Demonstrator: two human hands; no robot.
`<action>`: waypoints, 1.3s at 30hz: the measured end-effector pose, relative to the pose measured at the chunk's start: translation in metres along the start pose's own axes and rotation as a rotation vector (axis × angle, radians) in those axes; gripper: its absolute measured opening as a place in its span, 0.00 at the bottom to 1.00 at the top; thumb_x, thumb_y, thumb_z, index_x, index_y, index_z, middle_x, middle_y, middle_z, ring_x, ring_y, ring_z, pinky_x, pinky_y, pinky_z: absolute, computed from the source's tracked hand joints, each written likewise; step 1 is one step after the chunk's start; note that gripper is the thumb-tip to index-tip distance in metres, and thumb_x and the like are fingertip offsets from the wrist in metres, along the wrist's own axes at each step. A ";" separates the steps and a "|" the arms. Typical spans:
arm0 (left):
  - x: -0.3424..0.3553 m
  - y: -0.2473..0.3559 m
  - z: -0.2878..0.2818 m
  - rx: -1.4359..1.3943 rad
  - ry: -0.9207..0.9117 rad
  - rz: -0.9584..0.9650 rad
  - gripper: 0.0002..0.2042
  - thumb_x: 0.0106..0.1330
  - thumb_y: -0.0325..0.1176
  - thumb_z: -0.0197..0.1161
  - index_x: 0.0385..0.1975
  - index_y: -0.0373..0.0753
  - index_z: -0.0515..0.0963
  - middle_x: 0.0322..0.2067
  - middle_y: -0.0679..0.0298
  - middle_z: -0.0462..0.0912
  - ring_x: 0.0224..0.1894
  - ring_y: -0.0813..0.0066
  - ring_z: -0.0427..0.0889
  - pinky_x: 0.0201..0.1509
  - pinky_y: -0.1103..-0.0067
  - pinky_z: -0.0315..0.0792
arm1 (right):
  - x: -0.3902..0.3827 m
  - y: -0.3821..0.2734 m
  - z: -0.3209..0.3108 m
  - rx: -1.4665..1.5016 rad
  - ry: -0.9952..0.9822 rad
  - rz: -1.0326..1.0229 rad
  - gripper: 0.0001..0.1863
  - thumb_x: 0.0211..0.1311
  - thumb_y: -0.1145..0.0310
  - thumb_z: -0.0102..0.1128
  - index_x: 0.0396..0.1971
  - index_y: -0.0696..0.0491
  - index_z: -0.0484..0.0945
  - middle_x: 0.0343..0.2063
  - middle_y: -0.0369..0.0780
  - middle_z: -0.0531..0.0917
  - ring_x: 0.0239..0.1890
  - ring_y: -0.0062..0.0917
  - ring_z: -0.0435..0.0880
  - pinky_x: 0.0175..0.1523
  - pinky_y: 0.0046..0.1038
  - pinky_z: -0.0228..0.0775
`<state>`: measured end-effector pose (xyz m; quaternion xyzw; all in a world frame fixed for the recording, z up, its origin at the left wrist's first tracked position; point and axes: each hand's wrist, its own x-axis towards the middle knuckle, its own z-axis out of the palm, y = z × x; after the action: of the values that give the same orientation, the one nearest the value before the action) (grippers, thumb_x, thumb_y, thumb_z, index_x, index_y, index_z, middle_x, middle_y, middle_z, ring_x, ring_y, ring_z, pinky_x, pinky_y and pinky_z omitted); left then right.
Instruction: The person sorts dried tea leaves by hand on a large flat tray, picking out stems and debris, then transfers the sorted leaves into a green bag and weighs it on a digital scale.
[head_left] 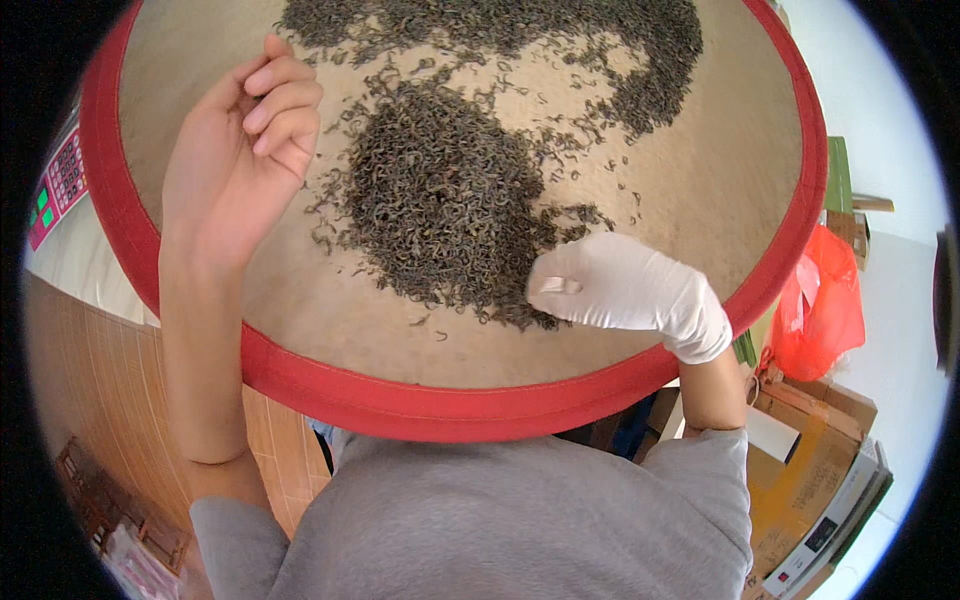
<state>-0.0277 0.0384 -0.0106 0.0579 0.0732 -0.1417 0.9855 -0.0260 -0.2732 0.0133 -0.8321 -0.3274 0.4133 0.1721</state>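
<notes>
Bright daylight falls on a wooden floor [95, 400]; cardboard boxes [810, 450] and an orange plastic bag [825, 305] sit at the right.

Bright even daylight, soft shadows, blown-out white at right, fisheye bending and black corners, sharp centre

Left hand [240, 150] bare, fingers curled, palm up; right hand [625, 290] gloved, loosely closed.

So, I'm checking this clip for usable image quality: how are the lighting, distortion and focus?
Head view: even, soft light with faint shadows; the white background at right is blown out. Fisheye bends the tray's red rim, with black corners. The tea leaves, left hand and gloved right hand are sharp; the boxes are stretched.
</notes>
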 end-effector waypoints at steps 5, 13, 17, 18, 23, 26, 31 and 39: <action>-0.002 0.004 0.003 -0.027 -0.022 0.005 0.08 0.72 0.27 0.41 0.39 0.32 0.68 0.24 0.69 0.62 0.22 0.82 0.58 0.23 0.86 0.55 | 0.025 -0.021 0.014 0.487 0.318 -0.078 0.08 0.60 0.73 0.59 0.39 0.54 0.79 0.28 0.39 0.82 0.30 0.21 0.82 0.37 0.24 0.74; 0.000 0.021 0.002 -0.029 -0.043 -0.035 0.09 0.72 0.27 0.38 0.38 0.32 0.66 0.24 0.68 0.60 0.21 0.82 0.56 0.24 0.84 0.54 | 0.094 -0.015 -0.031 -0.211 0.807 -0.408 0.28 0.57 0.52 0.63 0.53 0.54 0.74 0.46 0.53 0.77 0.51 0.44 0.76 0.55 0.35 0.70; 0.000 0.025 -0.004 -0.026 -0.006 0.004 0.09 0.72 0.27 0.38 0.38 0.32 0.67 0.24 0.68 0.60 0.21 0.82 0.56 0.25 0.84 0.54 | 0.129 -0.029 -0.018 -0.409 0.517 -0.329 0.47 0.52 0.32 0.56 0.63 0.53 0.63 0.60 0.57 0.65 0.62 0.49 0.64 0.66 0.39 0.59; 0.002 0.026 -0.007 -0.028 -0.001 -0.001 0.09 0.72 0.27 0.38 0.38 0.32 0.67 0.24 0.68 0.60 0.21 0.82 0.56 0.25 0.84 0.54 | 0.130 -0.039 -0.013 -0.373 0.432 -0.345 0.49 0.50 0.30 0.55 0.64 0.52 0.63 0.60 0.56 0.65 0.63 0.50 0.63 0.65 0.41 0.58; 0.001 0.022 -0.008 -0.016 -0.013 0.006 0.09 0.73 0.27 0.38 0.38 0.32 0.67 0.24 0.68 0.60 0.21 0.82 0.56 0.24 0.85 0.54 | 0.113 -0.049 0.017 -0.588 0.497 -0.467 0.29 0.43 0.56 0.69 0.49 0.49 0.74 0.44 0.44 0.74 0.47 0.38 0.75 0.49 0.36 0.71; 0.001 0.024 -0.008 0.010 -0.023 0.003 0.09 0.72 0.27 0.37 0.38 0.31 0.67 0.24 0.68 0.61 0.21 0.82 0.57 0.23 0.85 0.54 | 0.100 -0.036 0.011 -0.392 0.519 -0.481 0.17 0.42 0.69 0.67 0.37 0.49 0.77 0.36 0.39 0.75 0.41 0.36 0.78 0.44 0.32 0.75; -0.001 0.022 -0.008 0.030 -0.009 0.038 0.09 0.72 0.26 0.38 0.39 0.31 0.68 0.24 0.68 0.61 0.21 0.82 0.57 0.23 0.85 0.54 | 0.059 -0.009 -0.028 0.616 0.417 -0.159 0.12 0.55 0.76 0.60 0.40 0.49 0.76 0.41 0.32 0.80 0.42 0.17 0.77 0.46 0.22 0.73; 0.001 0.023 -0.008 0.051 -0.020 0.044 0.10 0.73 0.27 0.38 0.39 0.31 0.68 0.24 0.68 0.60 0.22 0.83 0.57 0.23 0.85 0.54 | 0.031 0.011 -0.038 1.415 0.379 -0.226 0.12 0.58 0.71 0.52 0.41 0.55 0.77 0.42 0.36 0.81 0.48 0.22 0.77 0.58 0.25 0.66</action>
<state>-0.0215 0.0610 -0.0160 0.0832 0.0584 -0.1222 0.9873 0.0224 -0.2605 0.0121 -0.5406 -0.0309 0.3546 0.7623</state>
